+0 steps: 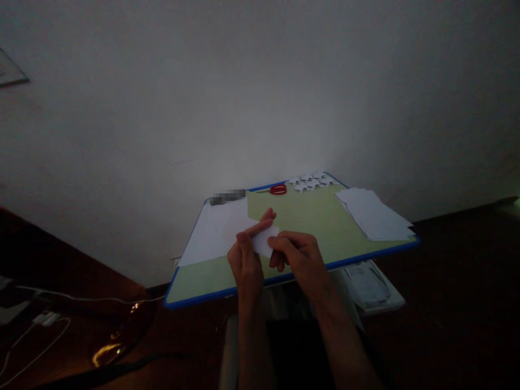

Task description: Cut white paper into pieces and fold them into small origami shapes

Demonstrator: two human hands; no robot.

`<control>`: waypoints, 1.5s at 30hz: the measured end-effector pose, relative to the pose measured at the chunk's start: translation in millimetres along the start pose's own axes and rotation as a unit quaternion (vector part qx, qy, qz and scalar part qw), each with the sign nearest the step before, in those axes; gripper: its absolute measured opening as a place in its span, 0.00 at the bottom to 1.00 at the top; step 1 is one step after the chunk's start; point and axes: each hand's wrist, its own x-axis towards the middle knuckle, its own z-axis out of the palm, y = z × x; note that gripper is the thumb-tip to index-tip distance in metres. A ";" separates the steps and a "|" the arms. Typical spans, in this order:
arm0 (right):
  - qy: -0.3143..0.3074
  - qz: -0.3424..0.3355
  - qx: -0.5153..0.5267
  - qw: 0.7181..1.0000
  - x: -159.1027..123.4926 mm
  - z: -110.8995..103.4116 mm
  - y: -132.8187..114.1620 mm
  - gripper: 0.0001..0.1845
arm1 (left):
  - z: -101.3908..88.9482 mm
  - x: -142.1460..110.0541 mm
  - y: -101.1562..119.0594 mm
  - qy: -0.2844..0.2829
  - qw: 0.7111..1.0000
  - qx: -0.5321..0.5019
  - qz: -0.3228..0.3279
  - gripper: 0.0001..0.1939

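Between my two hands, above the front part of the green tabletop (309, 219), is a small white piece of paper (263, 242). My left hand (247, 252) grips its left side, with the fingers stretched forward along it and the thumb up. My right hand (294, 250) pinches the paper's right edge between thumb and curled fingers. Whether the paper is folded is too dim to tell. Beyond my left hand lies a large white sheet (217, 227), partly covered by that hand. Red-handled scissors (278, 189) rest at the table's back edge.
Several small folded paper shapes (312, 181) sit at the back right. A stack of white paper (374, 214) overhangs the right edge. A blurred dark item (227, 196) lies back left. Under the table is a white box-like object (371, 287); white cables (89, 298) run at left.
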 end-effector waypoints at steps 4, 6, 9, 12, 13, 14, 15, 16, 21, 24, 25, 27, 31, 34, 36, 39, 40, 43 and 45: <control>0.008 0.002 -0.011 1.000 -4.4 -4.4 -5.5 0.19 | -5.6 5.2 -2.0 0.057 0.998 -0.025 0.025 0.30; 0.007 0.010 -0.023 1.000 -6.9 -7.1 -8.1 0.19 | -9.2 7.7 -1.5 0.092 0.995 -0.010 0.038 0.30; 0.008 0.020 -0.036 0.999 -9.3 -10.1 -10.5 0.19 | -12.6 10.0 0.0 0.136 0.989 0.031 0.047 0.31; 0.011 0.017 -0.051 0.999 -9.7 -11.6 -11.3 0.20 | -12.8 10.8 1.1 0.155 0.986 0.045 0.043 0.31; 0.011 0.014 -0.057 0.998 -9.5 -12.1 -11.4 0.20 | -12.5 10.8 1.2 0.157 0.986 0.044 0.043 0.31; 0.010 0.011 -0.063 0.998 -9.1 -13.0 -11.2 0.20 | -12.2 10.7 1.2 0.157 0.986 0.041 0.044 0.30; 0.009 0.010 -0.069 0.998 -8.4 -14.2 -10.8 0.20 | -12.0 10.6 1.1 0.155 0.986 0.037 0.045 0.30; 0.008 0.010 -0.075 0.997 -7.2 -16.1 -10.0 0.20 | -12.0 10.2 0.9 0.150 0.987 0.032 0.042 0.31; 0.068 -0.016 -0.086 0.994 5.5 -31.7 -0.1 0.17 | -13.5 6.5 -1.1 0.097 0.995 0.001 -0.034 0.32; 0.122 -0.040 -0.082 0.988 13.5 -40.4 6.1 0.16 | -16.6 3.9 0.0 0.039 0.998 0.014 -0.048 0.30; 0.136 -0.047 -0.081 0.986 15.1 -42.6 7.7 0.16 | -18.2 3.2 1.1 0.016 0.998 0.035 -0.054 0.29; 0.154 -0.059 -0.079 0.983 16.8 -46.3 10.0 0.16 | -21.6 2.2 4.2 -0.014 0.993 0.096 -0.062 0.25; 0.158 -0.073 -0.076 0.982 16.9 -51.4 13.4 0.17 | -25.6 1.1 9.7 -0.054 0.981 0.173 -0.072 0.18; 0.160 -0.080 -0.074 0.981 17.9 -50.9 16.1 0.19 | -24.5 1.2 9.1 -0.100 0.974 0.186 -0.080 0.21; 0.174 -0.087 -0.069 0.978 18.9 -47.7 17.7 0.16 | -22.1 1.6 6.8 -0.094 0.972 0.205 -0.072 0.23; 0.172 -0.116 -0.044 0.977 18.0 -40.2 18.5 0.18 | -15.9 2.6 4.7 -0.027 0.973 0.222 -0.050 0.23; 0.152 -0.127 -0.041 0.979 16.6 -37.4 18.0 0.23 | -13.3 2.9 5.1 -0.010 0.974 0.222 -0.046 0.23; 0.039 -0.145 -0.072 0.986 10.4 -29.2 14.5 0.22 | -5.1 3.1 9.1 -0.024 0.975 0.215 -0.045 0.21; -0.038 -0.140 -0.082 0.986 6.7 -23.6 11.6 0.22 | -0.4 2.8 12.5 -0.046 0.976 0.210 -0.041 0.21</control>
